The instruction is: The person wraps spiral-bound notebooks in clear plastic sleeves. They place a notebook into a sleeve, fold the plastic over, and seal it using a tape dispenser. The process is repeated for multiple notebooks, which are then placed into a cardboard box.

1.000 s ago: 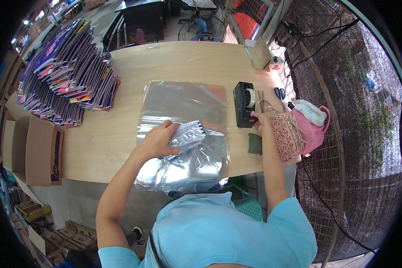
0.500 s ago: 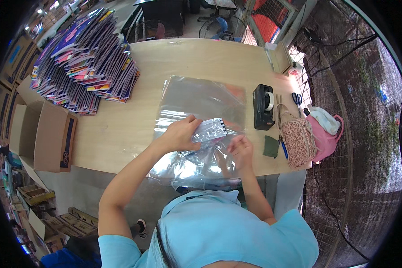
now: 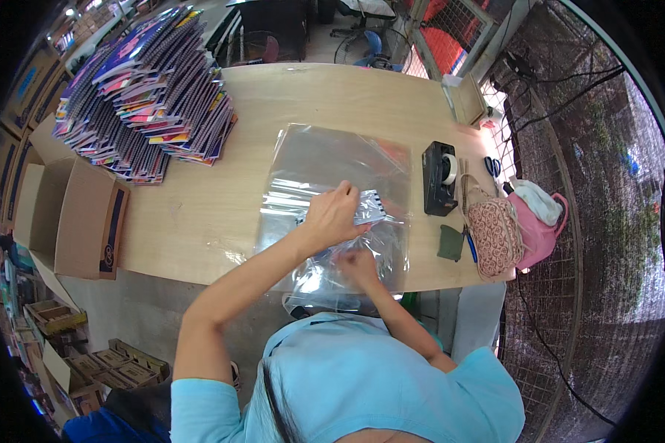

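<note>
My left hand point(image 3: 334, 215) is closed on a small, pale, shiny packet point(image 3: 371, 207) with a black-striped end. The hand covers most of the packet. Under it lie clear plastic sheets or bags point(image 3: 332, 159), flat on the table and creased with glare towards the near edge. Just below and to the right of the left hand is my right hand point(image 3: 358, 267), its fingers curled in and partly blurred, close over the plastic. Whatever those fingers may hold is hidden.
Tall stacks of spiral notebooks point(image 3: 144, 96) stand at the table's point(image 3: 310, 92) far left, behind an open cardboard box point(image 3: 85, 221). To the right are a black tape dispenser point(image 3: 440, 181), scissors point(image 3: 493, 166), a green pouch point(image 3: 451, 242), a blue pen point(image 3: 471, 247), a patterned bag point(image 3: 493, 229) and a pink bag point(image 3: 543, 232).
My left hand has shifted right and tipped over the packet, which has moved slightly right and up. My right hand has come left and nearer to me, its fingers more curled.
</note>
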A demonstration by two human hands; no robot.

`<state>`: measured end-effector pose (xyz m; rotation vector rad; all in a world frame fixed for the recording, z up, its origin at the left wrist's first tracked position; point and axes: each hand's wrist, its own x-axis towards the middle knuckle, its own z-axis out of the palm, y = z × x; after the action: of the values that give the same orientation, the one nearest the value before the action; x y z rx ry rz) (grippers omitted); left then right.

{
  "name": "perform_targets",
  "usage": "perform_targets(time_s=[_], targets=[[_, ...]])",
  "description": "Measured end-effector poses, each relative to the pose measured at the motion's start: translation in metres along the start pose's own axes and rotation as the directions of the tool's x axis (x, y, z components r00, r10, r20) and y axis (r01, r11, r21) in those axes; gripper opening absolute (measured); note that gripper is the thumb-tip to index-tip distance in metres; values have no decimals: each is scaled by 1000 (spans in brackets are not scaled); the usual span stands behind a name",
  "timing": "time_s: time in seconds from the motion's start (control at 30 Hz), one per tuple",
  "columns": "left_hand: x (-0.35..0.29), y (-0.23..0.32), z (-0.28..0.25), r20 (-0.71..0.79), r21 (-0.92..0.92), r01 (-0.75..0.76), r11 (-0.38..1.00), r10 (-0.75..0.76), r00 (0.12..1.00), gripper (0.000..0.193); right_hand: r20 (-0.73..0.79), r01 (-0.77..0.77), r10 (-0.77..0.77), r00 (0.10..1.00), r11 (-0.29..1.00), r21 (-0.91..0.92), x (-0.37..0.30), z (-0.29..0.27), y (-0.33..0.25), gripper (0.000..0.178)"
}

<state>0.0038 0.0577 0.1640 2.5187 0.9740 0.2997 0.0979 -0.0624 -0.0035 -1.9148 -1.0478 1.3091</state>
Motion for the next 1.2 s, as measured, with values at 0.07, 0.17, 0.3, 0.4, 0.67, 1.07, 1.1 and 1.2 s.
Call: perform_targets(time_s=[0.07,0.17,0.3,0.4,0.67,1.07,1.1,1.2], targets=[[3,-2,-1,-142,-89,3,996,-16,990,66,368,-257,136,920,918,303,-13,8,-1,29],[-30,-21,-10,-350,-457,71,887,-253,902,71,430,-324,-154,890,450,832,-46,7,-28,33],[-83,-49,-8,-290,-829,-45,558,-360,887,102,-76,271,-467,881,368,889,-19,-59,-40,57],[-89,-53,16,-414,-610,-16,792,-302,859,113,-83,290,-286,954,828,479,-6,-76,-56,69],[-82,-70,21,-705,-404,-337,851,-54,707,115,-55,736,-739,672,674,-68,-16,-93,-77,92],[-75,-105,-13,-541,-711,-373,596,-127,831,100,-263,855,-814,518,485,184,-15,-112,-70,93],[-74,-119,33,-339,-787,-188,587,-157,928,114,-273,805,-762,587,516,292,10,-91,-42,100],[-65,-84,58,-103,-902,-33,430,-140,985,128,-330,693,-609,721,627,357,52,-55,12,128]])
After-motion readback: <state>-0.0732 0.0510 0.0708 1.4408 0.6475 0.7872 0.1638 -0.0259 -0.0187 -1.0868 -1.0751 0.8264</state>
